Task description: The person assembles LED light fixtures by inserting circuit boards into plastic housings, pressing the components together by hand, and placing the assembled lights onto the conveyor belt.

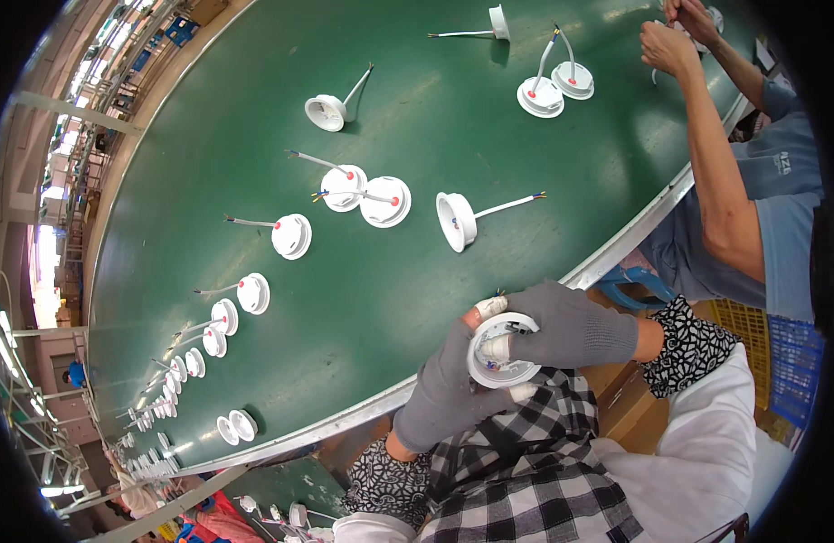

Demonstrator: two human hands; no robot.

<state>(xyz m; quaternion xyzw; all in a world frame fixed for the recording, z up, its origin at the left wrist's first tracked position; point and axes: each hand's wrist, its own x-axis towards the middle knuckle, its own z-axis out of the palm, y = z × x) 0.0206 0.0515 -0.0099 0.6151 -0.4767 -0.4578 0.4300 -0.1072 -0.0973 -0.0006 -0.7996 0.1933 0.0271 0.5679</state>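
Note:
Both my hands wear grey gloves and hold one round white lamp housing [502, 355] just off the near edge of a green conveyor belt [254, 163]. My left hand [444, 389] cups the housing from below, its taped fingertips showing inside the ring. My right hand [566, 321] grips the housing's upper rim, with thin coloured wires showing at its fingertips.
Several white lamp housings with wire leads lie along the belt, such as one on its side [457, 220] and a pair [372, 195]. Another person's hands [675, 36] work at the upper right. A metal belt edge [616, 244] runs past me.

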